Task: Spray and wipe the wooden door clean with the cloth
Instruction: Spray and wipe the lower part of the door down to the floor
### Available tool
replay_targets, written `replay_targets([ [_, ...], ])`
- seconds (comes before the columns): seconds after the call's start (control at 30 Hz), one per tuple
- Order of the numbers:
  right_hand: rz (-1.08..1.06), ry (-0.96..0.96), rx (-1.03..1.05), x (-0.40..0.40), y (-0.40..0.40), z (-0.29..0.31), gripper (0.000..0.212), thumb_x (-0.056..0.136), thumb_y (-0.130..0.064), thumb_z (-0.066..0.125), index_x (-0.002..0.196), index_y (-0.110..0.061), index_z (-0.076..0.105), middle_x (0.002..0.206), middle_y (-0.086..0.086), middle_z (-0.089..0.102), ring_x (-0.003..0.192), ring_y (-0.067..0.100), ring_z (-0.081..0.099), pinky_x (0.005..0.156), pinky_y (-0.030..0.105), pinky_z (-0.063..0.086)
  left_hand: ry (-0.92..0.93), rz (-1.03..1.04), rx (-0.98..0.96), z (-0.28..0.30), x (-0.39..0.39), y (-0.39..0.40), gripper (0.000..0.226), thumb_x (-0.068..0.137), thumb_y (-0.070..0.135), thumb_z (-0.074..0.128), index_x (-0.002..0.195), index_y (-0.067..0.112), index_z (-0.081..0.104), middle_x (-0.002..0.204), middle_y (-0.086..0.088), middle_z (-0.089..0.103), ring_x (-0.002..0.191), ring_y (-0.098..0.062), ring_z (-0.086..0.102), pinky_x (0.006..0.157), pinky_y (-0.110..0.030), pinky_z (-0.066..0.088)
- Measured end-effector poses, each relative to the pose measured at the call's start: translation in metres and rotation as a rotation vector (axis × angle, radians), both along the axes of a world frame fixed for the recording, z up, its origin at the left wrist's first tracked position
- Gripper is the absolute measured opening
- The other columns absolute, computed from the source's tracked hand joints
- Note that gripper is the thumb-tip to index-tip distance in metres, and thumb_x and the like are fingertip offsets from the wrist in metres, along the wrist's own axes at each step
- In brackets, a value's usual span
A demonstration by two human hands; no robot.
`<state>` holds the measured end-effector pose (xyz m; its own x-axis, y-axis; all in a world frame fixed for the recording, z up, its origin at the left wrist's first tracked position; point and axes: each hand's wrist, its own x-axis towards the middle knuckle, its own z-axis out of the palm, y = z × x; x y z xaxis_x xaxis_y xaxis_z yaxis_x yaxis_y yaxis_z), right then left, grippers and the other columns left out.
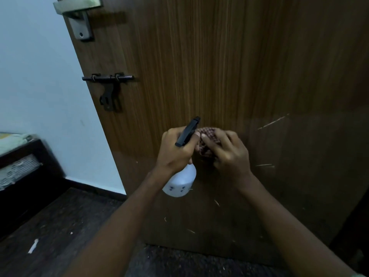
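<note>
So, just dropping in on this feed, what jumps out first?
Both hands meet low on the wooden door: the left hand grips a white spray bottle with a black nozzle, and the right hand presses a checked cloth against the wood. Left of them sits a black latch.

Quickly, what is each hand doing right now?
Left hand: grips the spray bottle.
Right hand: holds the cloth against the wooden door.
</note>
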<state>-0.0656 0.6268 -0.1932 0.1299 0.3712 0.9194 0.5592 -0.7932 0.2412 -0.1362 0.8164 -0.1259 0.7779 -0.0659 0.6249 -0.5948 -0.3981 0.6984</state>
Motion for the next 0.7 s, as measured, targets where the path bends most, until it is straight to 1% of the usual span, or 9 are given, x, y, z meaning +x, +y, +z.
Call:
replay_targets([
  [0.03, -0.006, 0.015, 0.043, -0.003, -0.010, -0.004, 0.040, 0.095, -0.012, 0.063, 0.135, -0.009, 0.067, 0.129, 0.021, 0.061, 0.108, 0.035, 0.056, 0.080, 0.039, 0.056, 0.005, 0.004, 0.004, 0.001, 0.000, -0.004, 0.028, 0.105, 0.010, 0.059, 0.079, 0.002, 0.064, 0.064, -0.009, 0.066, 0.042, -0.020, 0.061, 0.043, -0.031, 0.046],
  [0.13, 0.005, 0.079, 0.461, -0.005, -0.016, 0.022, 0.042, 0.089, -0.008, 0.065, 0.131, -0.014, 0.068, 0.128, 0.018, 0.059, 0.109, 0.034, 0.054, 0.082, 0.028, 0.047, -0.001, 0.008, 0.040, 0.000, -0.001, -0.016, 0.028, 0.105, 0.012, 0.059, 0.080, 0.001, 0.065, 0.067, -0.013, 0.067, 0.044, -0.024, 0.062, 0.044, -0.034, 0.049],
  [0.17, 0.008, 0.098, 0.542, -0.004, -0.012, 0.035, 0.041, 0.089, -0.008, 0.067, 0.129, -0.014, 0.068, 0.127, 0.017, 0.059, 0.109, 0.033, 0.054, 0.083, 0.026, 0.045, 0.002, 0.023, 0.054, -0.004, -0.004, -0.020, 0.029, 0.106, 0.012, 0.059, 0.079, 0.002, 0.065, 0.067, -0.012, 0.067, 0.044, -0.022, 0.062, 0.044, -0.034, 0.050],
  [0.2, 0.004, 0.102, 0.543, -0.003, -0.007, 0.044, 0.040, 0.089, -0.010, 0.068, 0.130, -0.015, 0.068, 0.127, 0.017, 0.059, 0.110, 0.033, 0.054, 0.084, 0.025, 0.044, 0.008, 0.028, 0.053, -0.007, -0.006, -0.023, 0.029, 0.106, 0.012, 0.059, 0.079, 0.002, 0.065, 0.067, -0.012, 0.067, 0.044, -0.021, 0.062, 0.044, -0.033, 0.049],
  [0.3, 0.013, 0.065, 0.269, 0.002, -0.005, 0.021, 0.038, 0.096, -0.021, 0.068, 0.133, -0.014, 0.068, 0.130, 0.016, 0.059, 0.109, 0.032, 0.053, 0.077, 0.029, 0.050, 0.038, 0.012, 0.025, -0.010, -0.012, -0.030, 0.028, 0.105, 0.012, 0.060, 0.078, 0.005, 0.064, 0.066, -0.010, 0.067, 0.043, -0.019, 0.061, 0.044, -0.030, 0.047],
  [0.37, 0.031, 0.037, 0.069, 0.001, -0.016, -0.005, 0.037, 0.097, -0.024, 0.068, 0.133, -0.015, 0.070, 0.132, 0.013, 0.061, 0.106, 0.030, 0.054, 0.070, 0.032, 0.054, 0.037, 0.008, 0.024, -0.006, -0.015, -0.034, 0.028, 0.104, 0.011, 0.061, 0.077, 0.005, 0.065, 0.064, -0.009, 0.066, 0.043, -0.018, 0.061, 0.044, -0.029, 0.046],
  [0.4, 0.037, 0.055, 0.024, -0.001, -0.021, -0.012, 0.037, 0.096, -0.025, 0.070, 0.132, -0.016, 0.071, 0.131, 0.012, 0.063, 0.104, 0.029, 0.055, 0.068, 0.032, 0.055, 0.034, 0.005, 0.032, -0.003, -0.016, -0.035, 0.029, 0.104, 0.010, 0.061, 0.076, 0.004, 0.064, 0.062, -0.009, 0.066, 0.042, -0.019, 0.061, 0.044, -0.029, 0.045],
  [0.57, 0.083, 0.094, 0.009, -0.009, -0.024, -0.010, 0.030, 0.095, -0.026, 0.069, 0.123, -0.018, 0.062, 0.129, 0.012, 0.066, 0.103, 0.029, 0.057, 0.067, 0.030, 0.052, 0.013, -0.055, 0.037, 0.005, -0.016, -0.048, 0.028, 0.104, 0.012, 0.060, 0.076, 0.009, 0.066, 0.063, -0.009, 0.066, 0.044, -0.023, 0.062, 0.045, -0.036, 0.050],
  [0.7, 0.071, 0.140, 0.004, -0.009, -0.025, -0.013, 0.034, 0.088, -0.019, 0.077, 0.119, -0.016, 0.062, 0.134, 0.012, 0.062, 0.107, 0.030, 0.057, 0.067, 0.030, 0.052, 0.010, -0.116, -0.004, 0.005, -0.016, -0.051, 0.030, 0.105, 0.014, 0.060, 0.076, 0.009, 0.067, 0.065, -0.009, 0.067, 0.044, -0.022, 0.061, 0.046, -0.036, 0.051],
])
